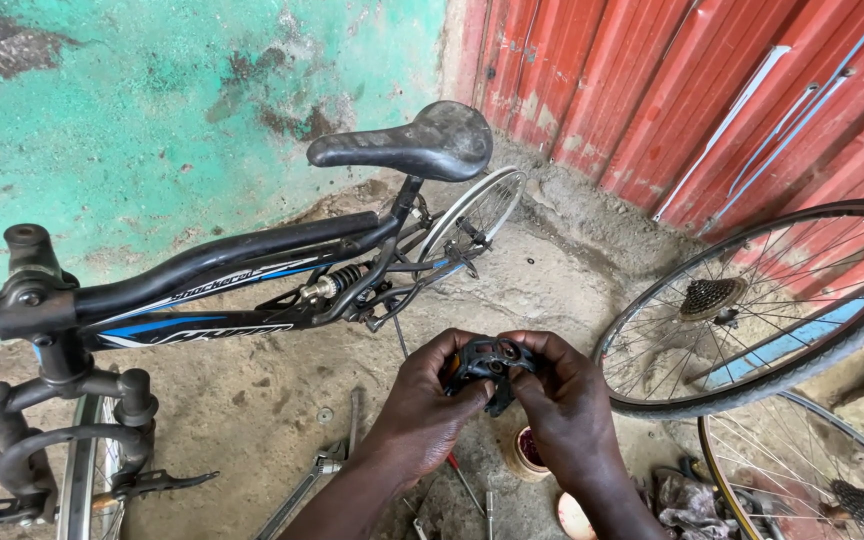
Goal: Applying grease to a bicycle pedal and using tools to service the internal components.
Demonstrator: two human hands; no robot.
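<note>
You hold a small black plastic bicycle pedal [487, 365] between both hands at the centre of the view, above the ground. Its ridged body shows round holes on top, and its lower part is hidden behind your fingers. Your left hand [422, 400] wraps its left end, fingers curled tight on it. Your right hand [562, 405] pinches its right end the same way.

Just below the grip, a small round tin of dark red grease [528, 450] sits on the rough concrete floor [252, 400], partly covered by your right wrist. Down to the left lies a grey metal adjustable wrench [312, 480], cut off by the frame edge. Beyond the grip stands a black bicycle frame with blue stripes [222, 290] and a worn black saddle [412, 145]. Right of the grip leans a spoked wheel with a rusty cog cluster [752, 310].
</note>
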